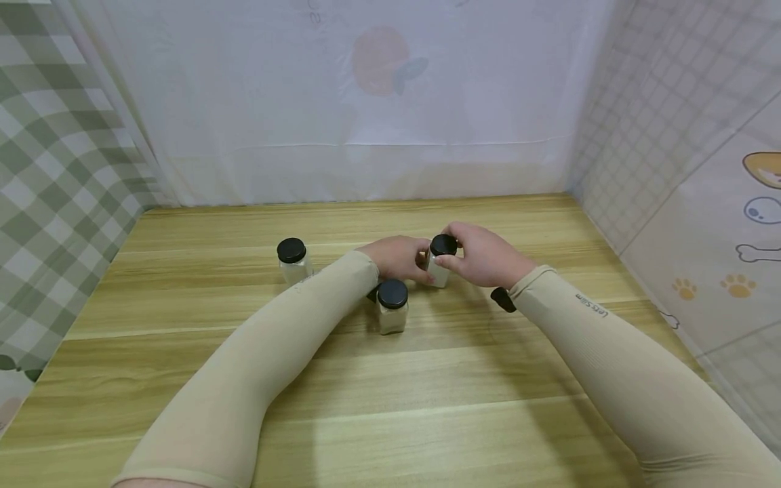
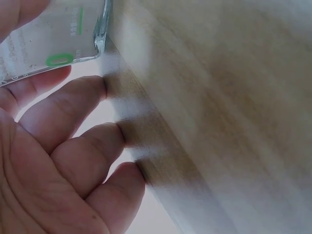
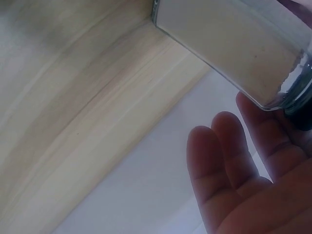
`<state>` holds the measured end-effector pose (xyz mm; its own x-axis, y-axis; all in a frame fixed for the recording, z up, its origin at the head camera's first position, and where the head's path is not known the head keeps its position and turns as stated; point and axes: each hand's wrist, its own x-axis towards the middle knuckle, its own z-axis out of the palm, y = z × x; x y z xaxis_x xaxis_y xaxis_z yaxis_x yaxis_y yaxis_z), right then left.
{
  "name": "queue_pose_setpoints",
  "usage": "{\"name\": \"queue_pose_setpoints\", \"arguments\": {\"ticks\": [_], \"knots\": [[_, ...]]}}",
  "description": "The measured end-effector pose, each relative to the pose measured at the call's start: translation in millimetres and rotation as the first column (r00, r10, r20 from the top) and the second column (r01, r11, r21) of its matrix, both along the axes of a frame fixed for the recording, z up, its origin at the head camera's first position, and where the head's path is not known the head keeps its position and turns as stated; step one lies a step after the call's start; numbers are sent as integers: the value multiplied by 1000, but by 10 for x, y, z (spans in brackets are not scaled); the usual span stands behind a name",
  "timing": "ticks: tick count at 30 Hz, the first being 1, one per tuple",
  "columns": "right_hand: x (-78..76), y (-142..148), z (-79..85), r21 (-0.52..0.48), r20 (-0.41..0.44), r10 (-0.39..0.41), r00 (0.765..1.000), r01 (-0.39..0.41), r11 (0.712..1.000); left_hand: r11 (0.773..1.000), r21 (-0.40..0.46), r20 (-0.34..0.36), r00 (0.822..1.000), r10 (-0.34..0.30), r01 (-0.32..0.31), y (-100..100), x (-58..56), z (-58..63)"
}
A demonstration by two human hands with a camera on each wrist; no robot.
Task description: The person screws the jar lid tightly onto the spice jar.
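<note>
A small square glass jar (image 1: 437, 274) with a black lid (image 1: 443, 245) stands upright between my two hands in the head view. My left hand (image 1: 399, 258) pinches its lower part; in the left wrist view the thumb and index finger are on either side of the glass (image 2: 46, 46), which bears green print. From the other side, my right hand (image 1: 485, 257) grips the jar at the black lid with thumb and fingers. Pale contents show through the glass (image 3: 229, 48) in the right wrist view, where two fingers stay off the jar.
A similar black-lidded jar (image 1: 392, 318) stands in front of my left wrist, and another jar (image 1: 295, 270) to the left, partly behind the sleeve. A black object (image 1: 503, 299) lies by my right cuff, partly hidden. Fabric walls border the wooden table (image 1: 415, 420).
</note>
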<state>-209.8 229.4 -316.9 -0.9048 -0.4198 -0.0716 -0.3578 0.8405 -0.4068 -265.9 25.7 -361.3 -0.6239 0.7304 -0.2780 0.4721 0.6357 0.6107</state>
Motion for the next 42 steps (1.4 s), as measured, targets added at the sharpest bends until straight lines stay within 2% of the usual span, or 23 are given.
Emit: {"name": "queue_pose_setpoints", "arguments": {"ticks": [10, 14, 19, 23, 30, 36, 42], "knots": [[-5, 11, 8, 2, -2, 40, 999, -40, 999, 1000, 1, 4, 1000, -10, 10, -25, -24, -11], [0, 14, 17, 4, -3, 49, 999, -49, 999, 999, -31, -6, 1000, -22, 22, -43, -33, 19], [4, 13, 35, -2, 12, 50, 999, -50, 999, 994, -105, -90, 995, -37, 28, -76, -49, 65], [-7, 25, 32, -9, 23, 56, 998, -56, 998, 992, -125, -134, 991, -6, -11, -97, -62, 86], [-13, 33, 40, -10, 18, 71, 997, -71, 997, 990, -98, -170, 982, 87, -105, -106, -19, 156], [-23, 33, 39, -7, 31, 85, 996, -84, 996, 986, -108, -272, 958, 94, -128, -116, 33, 276], [-36, 51, 25, -19, 35, 91, 995, -90, 996, 981, -112, -317, 941, 118, -160, -153, 66, 443]]}}
